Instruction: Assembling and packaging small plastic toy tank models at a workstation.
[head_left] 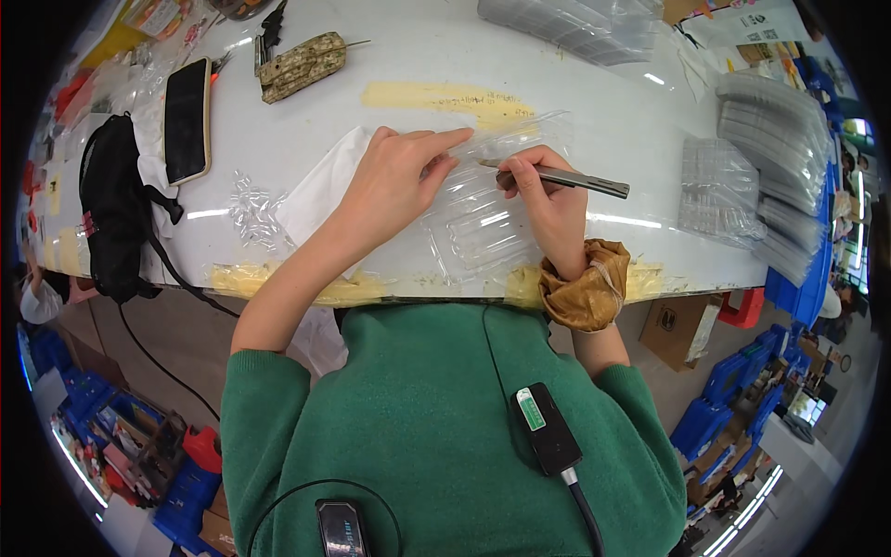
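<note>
A clear plastic blister tray (483,227) lies on the white table in front of me, its film-like edges spreading toward the far side. My left hand (399,181) rests at the tray's far left part, index finger and thumb stretched out and apart, the other fingers curled under and partly hidden. In my right hand (554,200) is a slim grey craft knife (594,183), gripped like a pen. Its tip points left onto the tray, close to my left thumb. A white sheet (320,186) lies partly under my left forearm.
Clear plastic scraps (255,209) lie left of the white sheet. Beyond are a phone (187,121), a black pouch (111,209) and a camouflage-patterned model part (303,67). Stacked clear trays (775,139) stand at the right, more trays (580,23) at the back. Yellow tape (371,288) lines the near edge.
</note>
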### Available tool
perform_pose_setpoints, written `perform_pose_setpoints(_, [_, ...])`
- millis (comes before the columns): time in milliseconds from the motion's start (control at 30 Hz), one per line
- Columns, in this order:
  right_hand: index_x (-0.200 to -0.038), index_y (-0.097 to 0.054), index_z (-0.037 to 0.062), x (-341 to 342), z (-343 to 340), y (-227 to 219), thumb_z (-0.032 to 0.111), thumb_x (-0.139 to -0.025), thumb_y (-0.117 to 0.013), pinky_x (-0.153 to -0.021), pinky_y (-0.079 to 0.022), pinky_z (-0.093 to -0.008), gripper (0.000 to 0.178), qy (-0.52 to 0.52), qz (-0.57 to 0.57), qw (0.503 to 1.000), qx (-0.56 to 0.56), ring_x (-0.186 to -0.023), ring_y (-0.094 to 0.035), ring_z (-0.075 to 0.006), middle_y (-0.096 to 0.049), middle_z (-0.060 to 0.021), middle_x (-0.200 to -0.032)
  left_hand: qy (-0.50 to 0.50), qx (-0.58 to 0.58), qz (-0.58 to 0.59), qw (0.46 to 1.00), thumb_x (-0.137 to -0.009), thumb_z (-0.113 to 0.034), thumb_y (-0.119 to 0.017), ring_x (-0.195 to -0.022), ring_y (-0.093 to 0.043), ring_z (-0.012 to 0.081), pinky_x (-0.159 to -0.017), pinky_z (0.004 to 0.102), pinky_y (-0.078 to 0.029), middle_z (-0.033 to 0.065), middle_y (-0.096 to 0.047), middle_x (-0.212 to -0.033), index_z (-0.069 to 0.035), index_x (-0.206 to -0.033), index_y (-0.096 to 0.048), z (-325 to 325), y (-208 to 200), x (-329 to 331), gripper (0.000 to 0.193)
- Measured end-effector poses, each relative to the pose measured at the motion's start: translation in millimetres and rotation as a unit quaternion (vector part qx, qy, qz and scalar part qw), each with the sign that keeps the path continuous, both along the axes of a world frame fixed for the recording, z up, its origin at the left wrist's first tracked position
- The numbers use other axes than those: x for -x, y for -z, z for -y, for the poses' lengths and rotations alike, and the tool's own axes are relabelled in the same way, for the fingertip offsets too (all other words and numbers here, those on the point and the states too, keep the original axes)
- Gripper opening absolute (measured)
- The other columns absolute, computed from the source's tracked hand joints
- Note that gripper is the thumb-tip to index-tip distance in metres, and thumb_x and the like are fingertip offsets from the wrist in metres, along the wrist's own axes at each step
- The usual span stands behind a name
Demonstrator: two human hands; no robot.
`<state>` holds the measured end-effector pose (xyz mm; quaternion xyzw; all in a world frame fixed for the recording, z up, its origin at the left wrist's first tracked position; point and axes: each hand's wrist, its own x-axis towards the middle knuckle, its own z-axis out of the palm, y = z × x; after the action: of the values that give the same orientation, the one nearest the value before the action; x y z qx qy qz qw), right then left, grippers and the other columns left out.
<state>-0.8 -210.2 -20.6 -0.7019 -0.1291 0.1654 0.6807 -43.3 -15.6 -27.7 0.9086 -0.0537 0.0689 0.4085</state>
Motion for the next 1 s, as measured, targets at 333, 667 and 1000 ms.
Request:
perform_pose_setpoints(333, [-0.091, -0.065, -0.0035, -1.1, 1.1, -0.1, 0.009, -0.095, -0.06, -0.065, -0.048, -0.0219, 0.014, -0.003, 0.011, 1.0, 0.011, -0.069, -0.058, -0.0138, -0.065, -0.0085, -0.075, 0.001, 0.002, -0.006, 1.0, -0.087, -0.006, -0.063, -0.056, -0.051, 0.0148, -0.077, 0.0258, -0.036, 0.0029, -0.07, -0.076, -0.005, -0.112, -0.071, 0.6, -1.7, -0.7, 0.027])
perform_pose_setpoints(667, [-0.091, -0.067, -0.0032, 0.2, 0.1, 1.7, 0.007, -0.093, -0.062, -0.062, -0.047, -0.0209, 0.012, -0.001, 0.033, 0.999, 0.011, -0.067, -0.057, -0.0125, -0.065, -0.0072, -0.073, 0.004, -0.002, 0.003, 1.0, -0.086, -0.005, -0.063, -0.057, -0.051, 0.0148, -0.076, 0.0257, -0.035, 0.0029, -0.07, -0.078, -0.005, -0.113, -0.07, 0.6, 0.3, 0.4, 0.027])
perform_pose_setpoints(1000, [-0.091, -0.068, -0.004, -1.7, -1.0, 3.5, 0.005, -0.092, -0.061, -0.062, -0.045, -0.0196, 0.011, -0.018, 0.079, 0.995, 0.064, -0.067, -0.056, -0.0114, -0.066, -0.0062, -0.075, -0.002, -0.017, 0.002, 1.0, -0.086, -0.005, -0.062, -0.056, -0.05, 0.0154, -0.077, 0.026, -0.035, 0.0026, -0.068, -0.075, -0.005, -0.113, -0.069, 2.8, -1.5, 0.4, 0.027])
